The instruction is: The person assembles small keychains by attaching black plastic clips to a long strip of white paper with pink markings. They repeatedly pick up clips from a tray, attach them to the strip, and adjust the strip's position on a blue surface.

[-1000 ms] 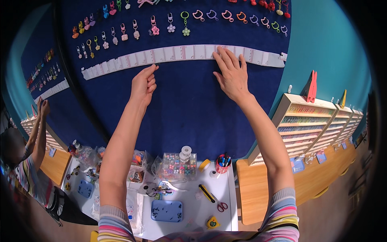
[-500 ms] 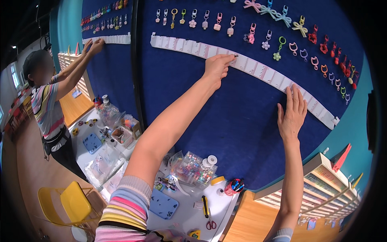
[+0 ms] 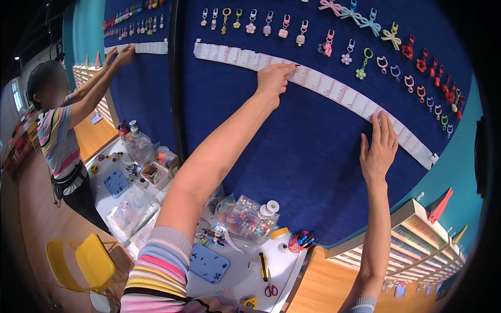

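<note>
A long white strip [image 3: 229, 54] marked off in pale pink-edged sections runs across the dark blue board [image 3: 229, 115]. At its middle, along the top edge, my left hand [image 3: 272, 83] is closed in a pinch on a small dark piece [image 3: 297, 65], too small to make out fully. My right hand [image 3: 380, 151] lies open against the strip farther right, its fingers stretched upward over the lower edge. Small dark spots show along the top edge on the left part of the strip.
Rows of keychains [image 3: 284, 26] hang above the strip. On the white table [image 3: 242, 284] below stand a blue tray [image 3: 209, 263] with small black pieces, a bead box [image 3: 248, 221], scissors [image 3: 271, 290], a cutter [image 3: 263, 265] and a pen cup [image 3: 301, 241]. A mirror at left shows my reflection [image 3: 57, 125].
My left hand has slid a little to the left along the strip's top edge, still pinching. The right hand stays in place on the strip.
</note>
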Action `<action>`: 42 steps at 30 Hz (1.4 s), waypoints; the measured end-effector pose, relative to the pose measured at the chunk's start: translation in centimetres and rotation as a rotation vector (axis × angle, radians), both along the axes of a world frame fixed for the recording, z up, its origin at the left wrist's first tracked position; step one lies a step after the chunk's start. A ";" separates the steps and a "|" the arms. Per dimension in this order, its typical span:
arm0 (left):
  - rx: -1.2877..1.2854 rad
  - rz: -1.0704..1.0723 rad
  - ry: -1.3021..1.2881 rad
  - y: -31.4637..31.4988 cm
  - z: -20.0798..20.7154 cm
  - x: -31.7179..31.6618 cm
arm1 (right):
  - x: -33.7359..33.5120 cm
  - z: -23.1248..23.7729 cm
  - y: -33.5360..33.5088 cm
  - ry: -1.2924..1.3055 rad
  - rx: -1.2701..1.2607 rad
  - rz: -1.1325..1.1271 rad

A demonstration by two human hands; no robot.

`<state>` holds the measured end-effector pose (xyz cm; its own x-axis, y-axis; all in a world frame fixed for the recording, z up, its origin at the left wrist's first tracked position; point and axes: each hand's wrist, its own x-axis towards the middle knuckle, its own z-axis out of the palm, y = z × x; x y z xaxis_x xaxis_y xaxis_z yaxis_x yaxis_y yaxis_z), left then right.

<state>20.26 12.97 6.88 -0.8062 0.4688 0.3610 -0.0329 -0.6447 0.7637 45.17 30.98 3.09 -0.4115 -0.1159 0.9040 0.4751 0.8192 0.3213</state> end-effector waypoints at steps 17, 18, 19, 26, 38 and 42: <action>-0.007 -0.032 0.028 1.0 -0.7 -2.9 | 7.2 -0.3 6.7 0.224 -0.057 -0.058; -0.012 -0.028 0.026 1.0 -0.7 -2.8 | 7.7 -0.5 7.1 0.230 -0.060 -0.063; -0.016 -0.022 0.024 1.0 -0.7 -2.7 | 8.1 -0.6 7.4 0.244 -0.058 -0.073; -0.026 0.006 0.032 1.0 -0.7 -2.6 | 9.9 -1.3 8.9 0.267 -0.068 -0.060; -0.015 -0.014 0.053 1.3 -1.0 -3.3 | 11.1 -2.0 11.4 0.482 -0.067 -0.133; -0.017 -0.010 0.051 1.2 -0.9 -3.2 | 11.1 -1.6 11.3 0.504 -0.077 -0.166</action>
<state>17.08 14.12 5.97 -0.7818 0.4836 0.3937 0.0001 -0.6312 0.7757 56.31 42.29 1.49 0.0682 -0.0117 0.9976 0.6804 0.7319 -0.0379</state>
